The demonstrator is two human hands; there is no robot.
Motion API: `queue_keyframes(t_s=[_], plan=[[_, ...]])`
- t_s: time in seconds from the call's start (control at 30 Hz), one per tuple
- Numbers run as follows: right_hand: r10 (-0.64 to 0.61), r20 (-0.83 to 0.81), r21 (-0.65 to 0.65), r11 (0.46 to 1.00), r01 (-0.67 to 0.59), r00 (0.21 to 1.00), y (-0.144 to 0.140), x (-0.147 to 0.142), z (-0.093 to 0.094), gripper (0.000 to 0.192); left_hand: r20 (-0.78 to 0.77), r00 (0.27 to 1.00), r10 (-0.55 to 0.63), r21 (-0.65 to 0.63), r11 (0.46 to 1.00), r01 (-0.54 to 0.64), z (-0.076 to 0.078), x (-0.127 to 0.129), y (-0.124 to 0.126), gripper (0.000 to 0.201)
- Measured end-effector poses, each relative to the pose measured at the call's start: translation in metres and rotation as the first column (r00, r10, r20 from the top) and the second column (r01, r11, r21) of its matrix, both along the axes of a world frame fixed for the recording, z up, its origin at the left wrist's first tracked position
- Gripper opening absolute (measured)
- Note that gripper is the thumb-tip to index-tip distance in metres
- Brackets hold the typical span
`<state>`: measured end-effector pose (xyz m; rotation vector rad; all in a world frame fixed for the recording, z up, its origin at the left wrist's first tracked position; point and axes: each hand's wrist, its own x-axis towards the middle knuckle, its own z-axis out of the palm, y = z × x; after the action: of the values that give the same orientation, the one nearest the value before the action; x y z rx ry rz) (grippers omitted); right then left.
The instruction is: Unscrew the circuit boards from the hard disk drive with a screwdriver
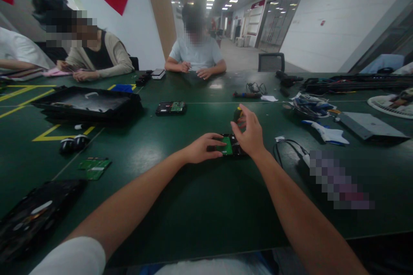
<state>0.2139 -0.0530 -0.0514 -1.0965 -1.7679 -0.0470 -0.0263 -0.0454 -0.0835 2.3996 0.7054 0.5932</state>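
A hard drive with a green circuit board (228, 146) lies on the dark green table in front of me. My left hand (203, 148) rests on its left side, fingers pressing on the board. My right hand (248, 133) is over its right end, fingers spread and curled above it. A screwdriver with a black and yellow handle (238, 114) lies just beyond my right hand, partly hidden by the fingers; I cannot tell whether the hand touches it.
A second drive (171, 108) lies farther back. A black tray (88, 105) stands at left, loose green boards (94, 167) and a black mouse-like object (73, 143) near it. Cables (290, 148) and tools lie at right. Two people sit across the table (206, 206).
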Motion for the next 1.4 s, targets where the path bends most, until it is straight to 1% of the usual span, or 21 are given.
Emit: queue_keyframes(t_s=[0.13, 0.3, 0.5, 0.67, 0.8, 0.93, 1.07, 1.27, 1.4], plan=[[0.014, -0.015, 0.003, 1.0, -0.014, 1.0, 0.0005, 0.0, 0.0003, 0.066, -0.023, 1.0, 0.009, -0.01, 1.0, -0.01, -0.0012, -0.0006, 0.0009, 0.048], [-0.011, -0.002, 0.0, 1.0, 0.011, 1.0, 0.0014, 0.0005, -0.0003, 0.065, -0.008, 1.0, 0.006, -0.005, 1.0, -0.006, -0.001, -0.0001, 0.0011, 0.048], [0.01, -0.017, 0.029, 1.0, -0.01, 1.0, 0.0011, -0.0005, 0.0005, 0.068, -0.004, 1.0, 0.002, -0.006, 1.0, -0.002, -0.0003, -0.0001, 0.0008, 0.048], [0.01, 0.0, 0.011, 1.0, -0.01, 1.0, -0.0004, -0.0001, 0.0022, 0.066, -0.017, 1.0, 0.009, -0.006, 1.0, -0.01, -0.0008, -0.0008, 0.0011, 0.048], [0.027, -0.015, 0.018, 0.999, -0.027, 1.0, 0.0003, 0.0001, 0.0009, 0.064, -0.011, 1.0, 0.006, -0.002, 1.0, -0.006, 0.0001, -0.0004, 0.0005, 0.048], [0.015, -0.034, 0.019, 1.0, -0.015, 0.999, 0.0001, 0.0001, 0.0011, 0.061, -0.017, 1.0, 0.005, -0.015, 1.0, -0.006, -0.0006, -0.0004, 0.0012, 0.048], [-0.004, -0.025, 0.014, 1.0, 0.004, 1.0, -0.0009, 0.0001, 0.002, 0.061, -0.003, 1.0, 0.001, -0.002, 1.0, -0.001, -0.0007, -0.0005, 0.0014, 0.048], [0.028, -0.035, 0.014, 1.0, -0.028, 0.999, 0.0032, 0.0008, -0.0022, 0.063, -0.001, 1.0, -0.003, 0.004, 1.0, 0.003, 0.0015, -0.0002, -0.0007, 0.048], [0.014, -0.027, 0.01, 1.0, -0.013, 1.0, 0.0016, 0.001, -0.0005, 0.061, 0.01, 1.0, 0.001, 0.002, 1.0, -0.001, -0.0006, 0.0002, 0.0003, 0.047]])
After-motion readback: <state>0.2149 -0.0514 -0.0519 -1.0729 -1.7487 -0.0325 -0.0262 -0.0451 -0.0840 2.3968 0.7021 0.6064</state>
